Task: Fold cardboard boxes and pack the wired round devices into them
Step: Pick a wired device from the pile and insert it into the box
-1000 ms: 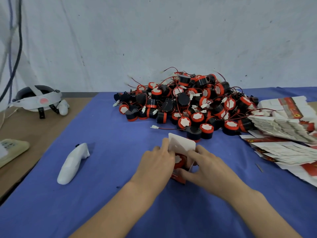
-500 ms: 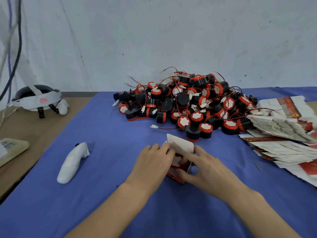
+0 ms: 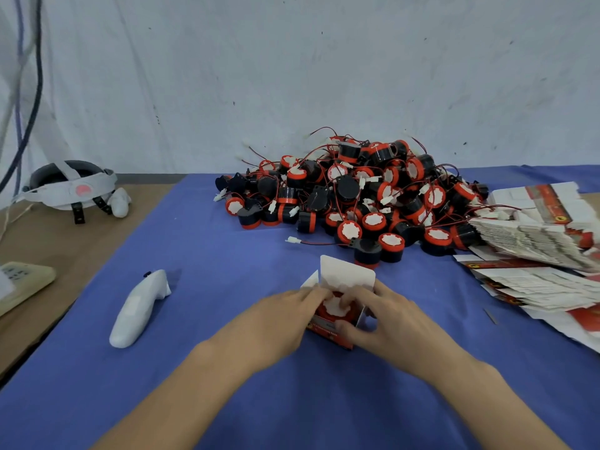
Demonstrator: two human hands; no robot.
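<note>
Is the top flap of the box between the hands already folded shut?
No, the white top flap stands upright and the round device shows in the open box.

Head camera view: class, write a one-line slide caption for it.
Left hand and right hand hold an open cardboard box, seating a round device inside, on blue cloth, device pile behind.
</note>
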